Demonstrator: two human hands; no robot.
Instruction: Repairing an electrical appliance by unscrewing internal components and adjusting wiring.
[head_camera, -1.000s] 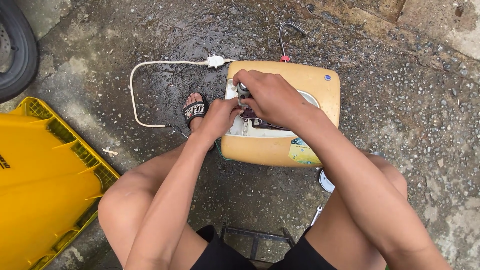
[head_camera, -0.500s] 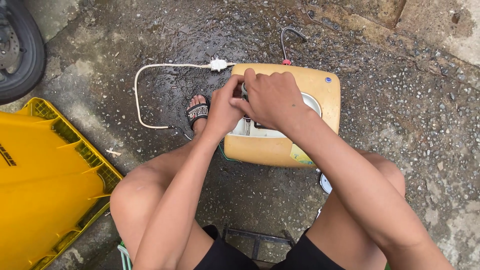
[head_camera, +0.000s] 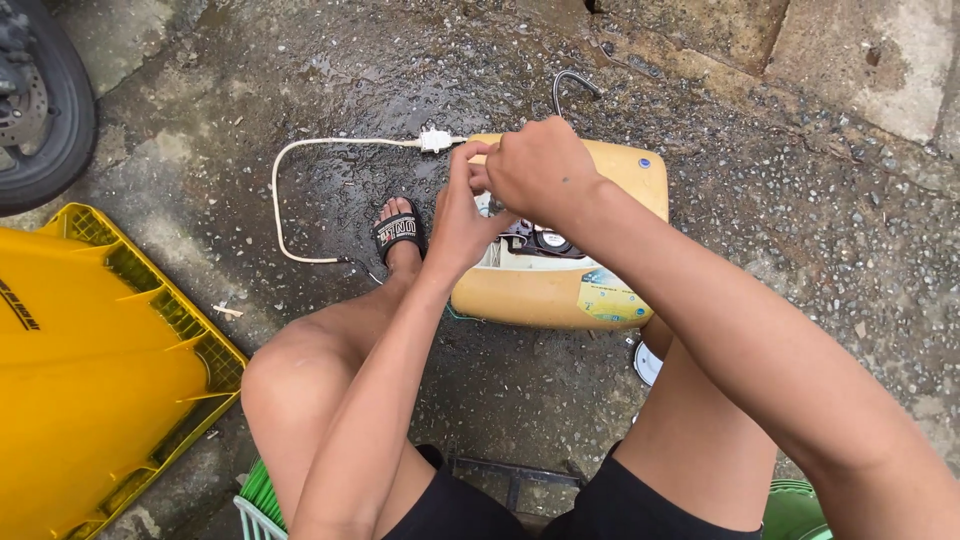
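Note:
A beige box-shaped appliance (head_camera: 560, 295) lies on wet concrete with its front open and dark parts showing inside. My left hand (head_camera: 455, 220) and my right hand (head_camera: 540, 170) meet over its upper left corner. The right hand is curled into a fist, and the left hand's fingertips press against it. Anything between them is hidden. A white cable (head_camera: 285, 165) loops to the left, and its white connector (head_camera: 435, 140) lies just left of my fingers.
My left foot in a black sandal (head_camera: 397, 232) rests beside the appliance. A yellow plastic crate (head_camera: 90, 370) lies at the left, with a motorcycle tyre (head_camera: 50, 110) above it. A thin bent grey hose (head_camera: 570, 85) sticks up behind the appliance. A small white disc (head_camera: 647, 362) lies near my right leg.
Both hands have lifted from the open front of the appliance to its upper left corner, near the cable connector. The view has shifted slightly.

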